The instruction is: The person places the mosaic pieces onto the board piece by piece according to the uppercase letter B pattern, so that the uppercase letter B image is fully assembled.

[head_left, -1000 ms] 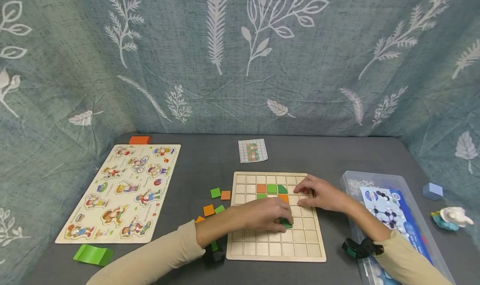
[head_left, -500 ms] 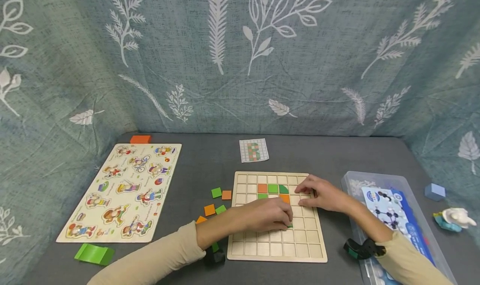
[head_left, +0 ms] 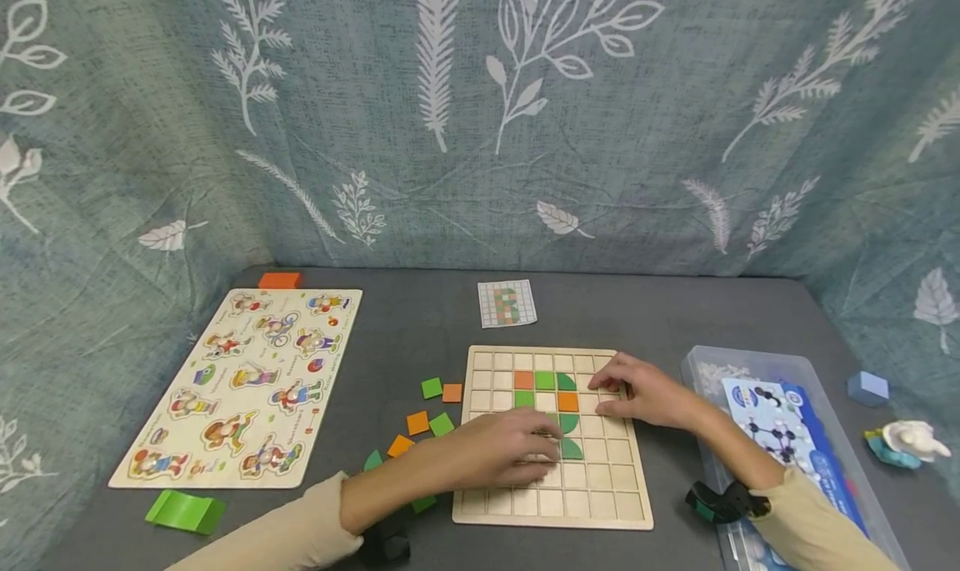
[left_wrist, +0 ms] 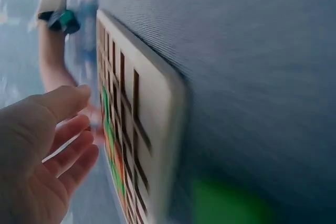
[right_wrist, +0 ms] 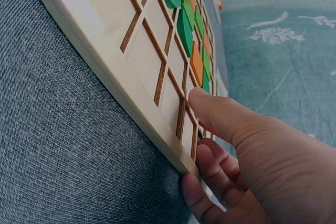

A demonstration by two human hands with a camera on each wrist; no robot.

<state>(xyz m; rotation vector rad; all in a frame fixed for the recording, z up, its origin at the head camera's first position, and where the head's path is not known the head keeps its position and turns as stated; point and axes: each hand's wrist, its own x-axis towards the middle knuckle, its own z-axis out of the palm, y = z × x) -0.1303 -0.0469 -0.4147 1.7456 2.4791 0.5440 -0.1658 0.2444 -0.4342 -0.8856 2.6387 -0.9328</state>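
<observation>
Left hand (head_left: 510, 454) flat and spread over the wooden grid board (head_left: 622, 513), right hand (head_left: 645, 392) relaxed steadying its edge; a careless sweep could dislodge seated green tiles (head_left: 570, 436).

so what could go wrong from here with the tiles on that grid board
The left hand hangs open low over the wooden board, right beside the green tile; a brush could knock it out of its square. The right hand only rests on the board's edge, so the board might slide.
</observation>
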